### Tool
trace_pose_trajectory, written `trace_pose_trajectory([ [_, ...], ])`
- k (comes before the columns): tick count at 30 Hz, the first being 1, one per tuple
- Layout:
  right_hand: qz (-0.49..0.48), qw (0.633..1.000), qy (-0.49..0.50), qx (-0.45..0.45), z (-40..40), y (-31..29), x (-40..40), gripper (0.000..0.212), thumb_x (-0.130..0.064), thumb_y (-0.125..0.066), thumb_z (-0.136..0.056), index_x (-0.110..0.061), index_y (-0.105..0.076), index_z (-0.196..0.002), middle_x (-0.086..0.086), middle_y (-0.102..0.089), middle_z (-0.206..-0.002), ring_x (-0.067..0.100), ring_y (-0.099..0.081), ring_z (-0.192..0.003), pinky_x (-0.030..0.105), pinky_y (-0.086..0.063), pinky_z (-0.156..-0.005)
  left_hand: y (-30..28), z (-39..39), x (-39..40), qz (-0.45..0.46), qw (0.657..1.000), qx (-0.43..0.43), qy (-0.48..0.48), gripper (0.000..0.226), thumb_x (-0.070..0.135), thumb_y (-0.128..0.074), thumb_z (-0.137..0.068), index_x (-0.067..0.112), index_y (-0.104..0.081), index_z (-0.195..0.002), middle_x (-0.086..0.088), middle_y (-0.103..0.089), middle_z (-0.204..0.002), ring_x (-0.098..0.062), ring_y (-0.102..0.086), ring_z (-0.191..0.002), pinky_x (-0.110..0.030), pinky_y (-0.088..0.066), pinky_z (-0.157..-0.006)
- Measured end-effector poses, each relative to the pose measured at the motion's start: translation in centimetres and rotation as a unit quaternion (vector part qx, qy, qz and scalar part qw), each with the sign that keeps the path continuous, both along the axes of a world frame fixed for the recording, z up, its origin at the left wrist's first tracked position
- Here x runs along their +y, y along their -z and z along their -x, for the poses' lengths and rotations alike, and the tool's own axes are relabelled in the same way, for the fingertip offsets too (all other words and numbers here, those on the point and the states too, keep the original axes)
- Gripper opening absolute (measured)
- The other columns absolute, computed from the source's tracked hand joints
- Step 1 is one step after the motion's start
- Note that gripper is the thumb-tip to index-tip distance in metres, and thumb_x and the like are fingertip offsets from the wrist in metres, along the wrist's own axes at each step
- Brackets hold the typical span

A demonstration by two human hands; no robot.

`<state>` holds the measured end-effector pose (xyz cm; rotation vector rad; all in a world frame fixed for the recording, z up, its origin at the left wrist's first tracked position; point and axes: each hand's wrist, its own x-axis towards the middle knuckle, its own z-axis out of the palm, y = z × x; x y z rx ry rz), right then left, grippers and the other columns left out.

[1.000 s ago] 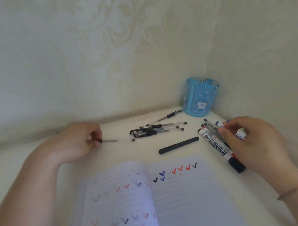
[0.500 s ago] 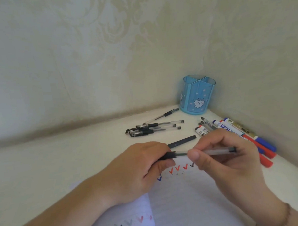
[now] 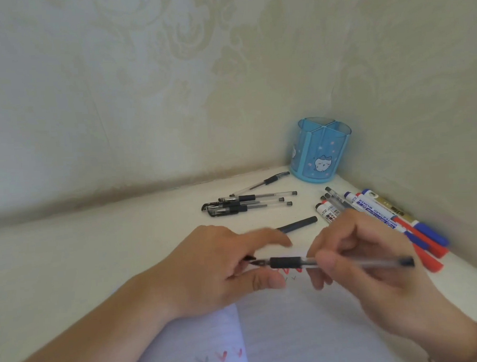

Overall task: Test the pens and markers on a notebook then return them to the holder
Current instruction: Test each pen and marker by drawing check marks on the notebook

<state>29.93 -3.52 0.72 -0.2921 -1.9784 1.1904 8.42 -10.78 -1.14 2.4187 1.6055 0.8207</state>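
Above the open notebook (image 3: 306,328), a gel pen (image 3: 331,262) is held level, its barrel pinched by the right hand (image 3: 372,262) with the uncapped tip pointing left. The cap (image 3: 249,259) is barely seen in the curled fingers of the left hand (image 3: 216,269), just beside the tip. Behind, on the table (image 3: 98,255), a dark pen (image 3: 299,223) lies alone, four more pens (image 3: 249,203) lie together, the markers (image 3: 383,215) lie along the right wall, and the blue holder (image 3: 320,150) stands in the corner.
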Motion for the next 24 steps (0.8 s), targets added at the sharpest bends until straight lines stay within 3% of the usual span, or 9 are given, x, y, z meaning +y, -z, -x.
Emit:
trace_pose_trajectory([
  [3,0.145,0.988,-0.019,0.043,-0.7,-0.6,1.4,0.039,-0.048,-0.066,-0.082,-0.015,-0.072,-0.100,0.020,-0.071,-0.072,0.041,-0.065,-0.065,0.028,-0.049,-0.055,-0.1,0.8,0.2,0.005,0.992,-0.122,-0.013,0.033,0.048,-0.028,-0.094,0.037,-0.046,-0.119,0.009,-0.043,-0.064,-0.008,-0.041,-0.058,-0.022,-0.030,-0.060],
  [5,0.185,0.982,0.021,0.029,-0.8,-0.7,2.1,0.045,-0.052,-0.075,-0.071,-0.012,-0.075,-0.092,0.021,-0.071,-0.075,0.040,-0.067,-0.068,0.030,-0.049,-0.051,0.1,1.2,0.5,-0.008,0.981,-0.190,-0.025,0.030,0.030,-0.026,-0.094,0.030,-0.048,-0.115,0.006,-0.043,-0.069,-0.013,-0.039,-0.063,-0.026,-0.034,-0.064],
  [6,0.173,0.982,0.069,-0.003,-0.7,-0.5,2.3,0.043,-0.053,-0.079,-0.064,-0.014,-0.073,-0.082,0.017,-0.069,-0.068,0.033,-0.065,-0.059,0.028,-0.047,-0.048,0.2,1.3,0.6,-0.013,0.979,-0.201,-0.039,0.029,0.026,-0.026,-0.095,0.029,-0.048,-0.114,0.005,-0.045,-0.070,-0.016,-0.040,-0.063,-0.028,-0.037,-0.066],
  [9,0.133,0.973,0.159,-0.099,-0.1,0.8,2.5,0.026,-0.036,-0.078,-0.068,-0.017,-0.060,-0.065,0.010,-0.056,-0.045,0.020,-0.043,-0.038,0.021,-0.036,-0.040,0.5,1.3,1.0,-0.017,0.979,-0.194,-0.060,0.022,0.019,-0.036,-0.100,0.032,-0.048,-0.113,-0.001,-0.053,-0.075,-0.024,-0.047,-0.065,-0.032,-0.044,-0.066],
  [11,0.155,0.970,0.137,-0.125,0.3,1.4,2.3,0.017,-0.023,-0.077,-0.074,-0.015,-0.063,-0.067,0.014,-0.061,-0.047,0.021,-0.046,-0.039,0.020,-0.034,-0.040,0.5,1.2,1.2,-0.014,0.983,-0.177,-0.052,0.026,0.020,-0.045,-0.098,0.036,-0.049,-0.118,0.004,-0.059,-0.085,-0.021,-0.057,-0.073,-0.030,-0.047,-0.069],
  [15,0.163,0.963,0.165,-0.134,0.6,2.1,2.2,0.036,-0.013,-0.075,-0.080,-0.005,-0.050,-0.054,0.017,-0.055,-0.042,0.021,-0.043,-0.035,0.020,-0.031,-0.038,0.5,1.2,1.4,0.005,0.991,-0.130,-0.036,0.027,0.026,-0.058,-0.092,0.038,-0.059,-0.117,0.018,-0.065,-0.100,-0.001,-0.063,-0.093,-0.016,-0.047,-0.077],
  [18,0.134,0.959,0.197,-0.155,0.6,2.4,2.7,0.040,-0.015,-0.072,-0.081,-0.010,-0.046,-0.051,0.009,-0.045,-0.040,0.018,-0.037,-0.035,0.020,-0.029,-0.038,0.7,1.2,1.4,-0.008,0.996,-0.087,-0.028,0.022,0.027,-0.064,-0.089,0.029,-0.068,-0.111,0.019,-0.067,-0.094,0.009,-0.058,-0.089,-0.003,-0.037,-0.076],
  [24,0.144,0.951,0.196,-0.189,0.5,2.4,3.2,0.039,-0.009,-0.069,-0.083,-0.008,-0.044,-0.052,0.011,-0.047,-0.042,0.018,-0.038,-0.035,0.020,-0.032,-0.038,0.7,1.4,1.5,-0.030,0.995,-0.094,-0.034,0.018,0.027,-0.068,-0.086,0.024,-0.073,-0.103,0.018,-0.069,-0.091,0.010,-0.056,-0.081,-0.002,-0.036,-0.075],
])
